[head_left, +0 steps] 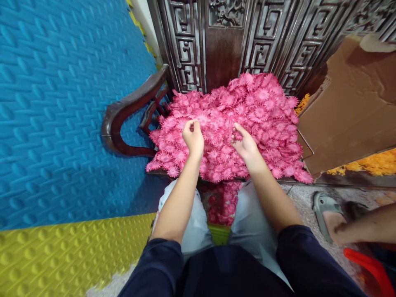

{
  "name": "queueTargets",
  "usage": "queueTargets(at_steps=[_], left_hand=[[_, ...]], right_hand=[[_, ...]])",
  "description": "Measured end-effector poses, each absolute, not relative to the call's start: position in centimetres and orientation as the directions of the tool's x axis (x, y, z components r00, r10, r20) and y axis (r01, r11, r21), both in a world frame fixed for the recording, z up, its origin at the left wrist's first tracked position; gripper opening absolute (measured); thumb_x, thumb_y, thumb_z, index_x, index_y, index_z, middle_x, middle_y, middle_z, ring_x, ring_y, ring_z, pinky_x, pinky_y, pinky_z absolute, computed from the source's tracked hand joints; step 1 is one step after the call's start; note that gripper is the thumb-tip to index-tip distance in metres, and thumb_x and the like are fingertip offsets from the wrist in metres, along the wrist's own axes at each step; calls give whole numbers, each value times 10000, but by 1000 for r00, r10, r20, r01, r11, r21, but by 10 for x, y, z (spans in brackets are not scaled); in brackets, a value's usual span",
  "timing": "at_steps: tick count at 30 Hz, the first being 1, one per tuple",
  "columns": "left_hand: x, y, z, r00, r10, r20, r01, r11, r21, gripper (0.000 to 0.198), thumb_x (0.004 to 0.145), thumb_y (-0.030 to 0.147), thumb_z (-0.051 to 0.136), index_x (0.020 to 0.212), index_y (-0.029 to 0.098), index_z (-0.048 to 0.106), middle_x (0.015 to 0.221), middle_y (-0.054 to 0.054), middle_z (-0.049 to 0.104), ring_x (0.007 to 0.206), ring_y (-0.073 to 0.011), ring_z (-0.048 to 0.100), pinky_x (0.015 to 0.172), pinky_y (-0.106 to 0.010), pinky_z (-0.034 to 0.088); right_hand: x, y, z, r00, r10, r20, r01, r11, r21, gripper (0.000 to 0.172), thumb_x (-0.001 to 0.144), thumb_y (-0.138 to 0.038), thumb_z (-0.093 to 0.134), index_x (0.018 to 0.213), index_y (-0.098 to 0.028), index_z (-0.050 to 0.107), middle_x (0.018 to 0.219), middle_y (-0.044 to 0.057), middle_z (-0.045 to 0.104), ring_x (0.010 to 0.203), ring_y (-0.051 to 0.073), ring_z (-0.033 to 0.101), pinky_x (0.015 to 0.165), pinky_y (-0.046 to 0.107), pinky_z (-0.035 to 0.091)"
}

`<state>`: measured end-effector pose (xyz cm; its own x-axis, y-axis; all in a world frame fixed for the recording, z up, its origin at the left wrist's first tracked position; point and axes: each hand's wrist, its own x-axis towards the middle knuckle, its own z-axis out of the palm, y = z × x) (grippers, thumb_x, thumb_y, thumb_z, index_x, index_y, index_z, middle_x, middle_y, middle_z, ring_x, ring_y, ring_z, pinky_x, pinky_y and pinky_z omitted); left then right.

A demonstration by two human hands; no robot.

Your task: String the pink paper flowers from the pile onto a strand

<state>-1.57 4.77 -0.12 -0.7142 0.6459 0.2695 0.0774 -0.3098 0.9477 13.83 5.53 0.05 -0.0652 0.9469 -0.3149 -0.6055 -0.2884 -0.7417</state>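
Note:
A broad heap of pink artificial flowers covers the dark wooden bench seat in front of me. Over the left middle of the heap, my left hand is closed, thumb and fingertips brought together; whatever it may pinch is too small to make out. My right hand is above the heap a little to the right, its fingers apart and nothing between them. The two hands do not touch each other. More pink flowers lie lower down, between my knees.
Beside the heap on the left is a curved wooden armrest, on the right a cardboard box with orange flowers. A carved backrest stands behind. Another person's foot and a red object are at lower right.

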Motion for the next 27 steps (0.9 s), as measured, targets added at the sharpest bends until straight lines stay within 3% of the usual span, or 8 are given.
queueTargets(at_steps=[5,10,14,20,27], left_hand=[[-8,43,1,-668,696,262,73,-289,954,132,772,128,555,661,154,623,656,4,609,663,-112,538,685,-222,425],[-3,42,1,-597,758,265,67,-282,957,99,745,141,591,688,156,671,683,-1,650,655,-111,551,684,-230,440],[3,39,1,-482,822,303,84,-301,950,112,778,229,616,715,169,686,702,-6,654,665,-116,552,692,-241,434],[7,33,4,-326,855,403,239,-338,910,145,833,264,594,746,193,686,744,-14,647,693,-132,551,688,-249,411],[13,32,3,-257,880,400,202,-356,912,186,857,257,571,710,186,661,762,-21,654,749,-136,584,731,-246,426]], right_hand=[[140,59,-6,-16,976,-218,-570,-188,-800,254,614,-344,784,794,-227,648,852,-26,669,617,62,487,573,227,401],[139,59,-7,101,976,-194,-516,-116,-849,449,529,-307,806,953,-228,682,915,-27,705,614,40,498,481,173,346],[135,55,-6,78,988,-132,-438,-85,-895,370,526,-331,822,866,-237,710,838,-64,684,508,2,406,477,171,342],[130,50,-3,-68,993,-102,-402,-120,-908,313,558,-336,806,843,-236,724,870,-53,684,585,27,485,537,186,410],[131,51,-3,-86,975,-203,-409,-220,-885,316,541,-293,806,825,-209,696,697,-76,645,527,41,482,574,227,436]])
